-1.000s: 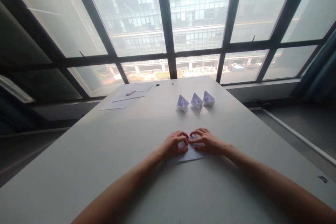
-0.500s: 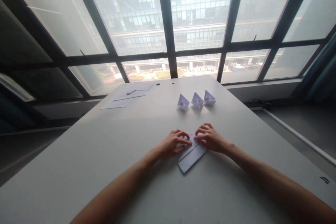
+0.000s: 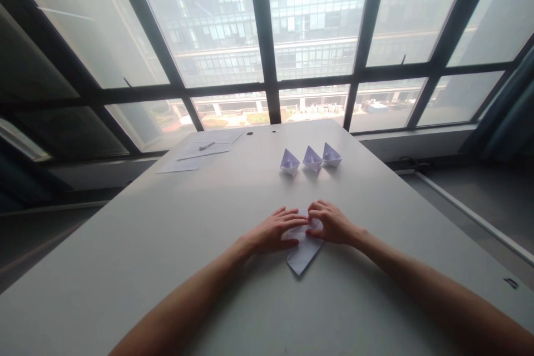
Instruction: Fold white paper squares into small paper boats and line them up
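A folded white paper (image 3: 301,253) lies on the white table (image 3: 175,245) in front of me, one corner pointing toward me. My left hand (image 3: 273,230) rests on its left part with fingers stretched out flat, pressing it down. My right hand (image 3: 331,222) sits on the paper's upper right part, fingers curled and pinching a fold. The two hands touch at the fingertips. Beyond them stand three small folded paper boats (image 3: 310,159) in a row.
Several loose white sheets (image 3: 196,154) with a pen (image 3: 206,145) on them lie at the table's far left corner. Two small round holes (image 3: 250,134) mark the far edge. A wall of tall windows (image 3: 267,39) rises behind the table.
The paper has been turned so one corner points toward me. My left hand's fingers have flattened out, and my right hand has moved in over the fold.
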`<state>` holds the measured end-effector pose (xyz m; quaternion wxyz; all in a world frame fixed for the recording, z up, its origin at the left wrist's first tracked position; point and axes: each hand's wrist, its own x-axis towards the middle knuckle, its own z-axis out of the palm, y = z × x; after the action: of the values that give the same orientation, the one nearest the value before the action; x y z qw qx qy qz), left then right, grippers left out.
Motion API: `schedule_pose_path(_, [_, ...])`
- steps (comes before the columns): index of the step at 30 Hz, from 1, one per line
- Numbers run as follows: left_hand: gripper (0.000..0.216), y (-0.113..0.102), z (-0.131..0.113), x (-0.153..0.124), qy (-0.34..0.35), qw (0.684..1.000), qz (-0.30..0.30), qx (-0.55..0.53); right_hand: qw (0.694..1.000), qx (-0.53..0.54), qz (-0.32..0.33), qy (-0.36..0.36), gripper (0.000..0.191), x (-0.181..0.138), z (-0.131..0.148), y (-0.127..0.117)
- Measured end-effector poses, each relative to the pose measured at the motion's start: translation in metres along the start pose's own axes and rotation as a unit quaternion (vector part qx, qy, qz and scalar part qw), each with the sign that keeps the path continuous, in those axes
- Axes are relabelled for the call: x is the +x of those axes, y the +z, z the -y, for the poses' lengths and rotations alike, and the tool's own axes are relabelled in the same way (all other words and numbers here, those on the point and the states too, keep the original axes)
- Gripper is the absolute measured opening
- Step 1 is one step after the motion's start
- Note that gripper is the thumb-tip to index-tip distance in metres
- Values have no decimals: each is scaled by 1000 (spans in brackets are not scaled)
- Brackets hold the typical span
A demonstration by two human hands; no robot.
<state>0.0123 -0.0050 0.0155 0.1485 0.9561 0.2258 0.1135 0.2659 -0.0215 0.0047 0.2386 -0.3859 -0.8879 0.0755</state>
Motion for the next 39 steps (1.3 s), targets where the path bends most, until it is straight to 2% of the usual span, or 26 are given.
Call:
schedule_pose_path(8, [58, 1, -1, 3, -2, 1000, 5, 9, 999, 34, 7, -22, 12, 0, -4, 4])
schedule_pose_path(16, [53, 2, 1, 4, -11, 1000, 2, 7, 996, 78, -11, 40, 11, 1, -8, 15])
schedule_pose_path(20, [63, 2, 2, 2, 0, 999, 25, 20, 995, 80, -13, 63, 14, 2, -7, 14])
schedule_pose_path(27, [80, 7, 5, 1, -20, 997, 50, 63, 993, 92, -10, 80, 50, 3, -12, 17])
schedule_pose_path(36, [106, 3, 9, 1, 5, 997, 65, 42, 993, 90, -8, 79, 43, 4, -8, 12])
schedule_pose_path(39, [101, 2, 11, 0, -2, 997, 73, 34, 993, 88, -4, 75, 40, 4, -7, 11])
